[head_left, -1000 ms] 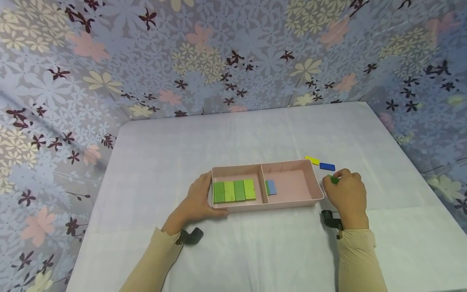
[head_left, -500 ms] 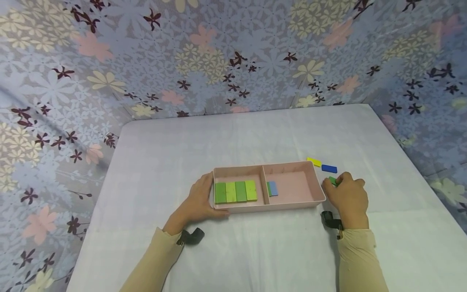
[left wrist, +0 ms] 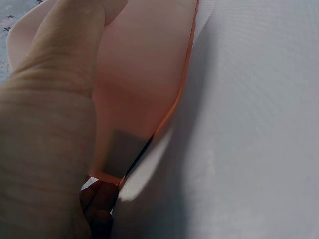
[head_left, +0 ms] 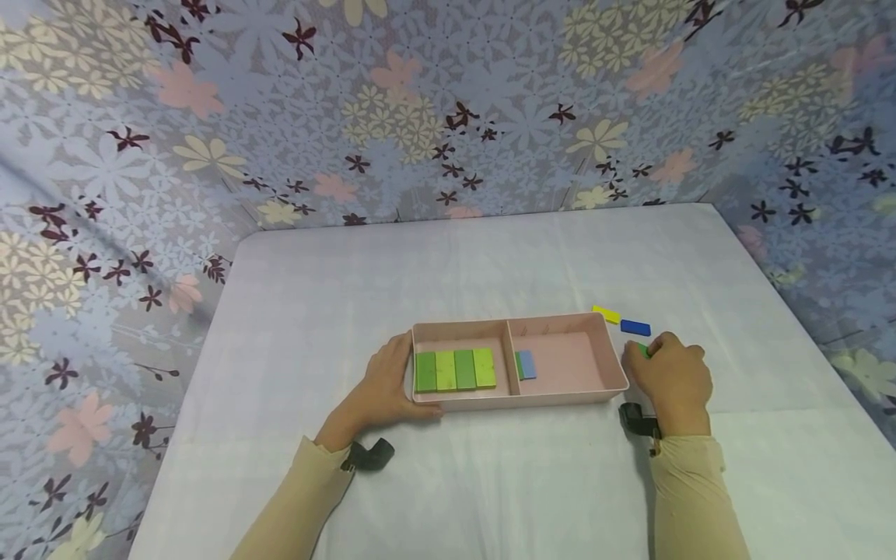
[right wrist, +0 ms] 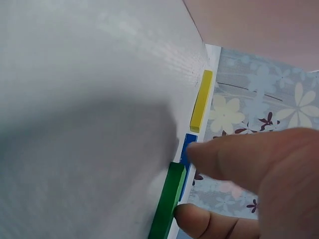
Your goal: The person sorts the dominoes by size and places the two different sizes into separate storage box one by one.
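A pink two-compartment box (head_left: 567, 393) lies on the white-covered table. My left hand (head_left: 381, 381) grips its left end, thumb along the front wall and fingers round the end. Light and dark green blocks (head_left: 455, 370) stand side by side in the left compartment. In the right one, a light blue block (head_left: 528, 365) and a green piece (head_left: 519, 365) rest against the divider. Just right of the box, my right hand (head_left: 673, 381) has thumb and fingers curled round a green block (right wrist: 168, 201) at the table surface; the far fingers are hidden.
Beyond my right hand lie a blue block (head_left: 635, 328) and a yellow block (head_left: 606, 314), the yellow one close by the box's far right corner. Flower-patterned cloth (head_left: 448, 117) rises behind the table and along both sides.
The head view has shifted slightly, so everything sits a little lower and further right. My left hand keeps its hold on the box; the green block shows less between my right fingers.
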A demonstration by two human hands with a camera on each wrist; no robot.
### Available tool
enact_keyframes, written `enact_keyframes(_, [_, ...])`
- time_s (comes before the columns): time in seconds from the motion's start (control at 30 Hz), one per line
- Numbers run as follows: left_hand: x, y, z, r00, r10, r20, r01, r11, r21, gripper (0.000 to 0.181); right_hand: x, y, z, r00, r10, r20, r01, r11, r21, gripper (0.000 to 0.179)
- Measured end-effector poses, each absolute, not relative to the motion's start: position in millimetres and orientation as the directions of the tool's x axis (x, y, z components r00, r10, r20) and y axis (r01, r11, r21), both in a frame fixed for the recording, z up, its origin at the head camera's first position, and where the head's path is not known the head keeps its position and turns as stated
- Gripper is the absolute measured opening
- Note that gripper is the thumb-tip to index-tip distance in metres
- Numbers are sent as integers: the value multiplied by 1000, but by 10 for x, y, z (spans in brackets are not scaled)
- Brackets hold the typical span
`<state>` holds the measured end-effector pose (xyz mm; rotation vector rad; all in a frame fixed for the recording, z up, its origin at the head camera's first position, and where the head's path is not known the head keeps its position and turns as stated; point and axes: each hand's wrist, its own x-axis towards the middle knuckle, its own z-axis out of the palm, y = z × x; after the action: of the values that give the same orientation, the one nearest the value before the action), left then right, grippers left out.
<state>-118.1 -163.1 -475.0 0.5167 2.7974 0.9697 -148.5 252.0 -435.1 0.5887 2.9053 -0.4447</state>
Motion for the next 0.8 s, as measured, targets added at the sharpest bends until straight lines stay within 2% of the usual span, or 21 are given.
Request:
enact_keyframes(0.13, [-1179,-1625,-4747,-930,367,-19,276,733,622,124,-1491,2520,-4335,-907,366,-208,411,876,-253,46])
enact_keyframes(0.53, [-1176,-1630,-4756,-931,365,-11,282,738,613,125,-1460,2498,-4276,-904,365,-224,417,868,-269,44])
enact_keyframes(0.8, [-1174,-1629,-4763,-931,364,-6,284,736,615,125,-1443,2554,-4292,-936,345,-70,346,862,-370,39])
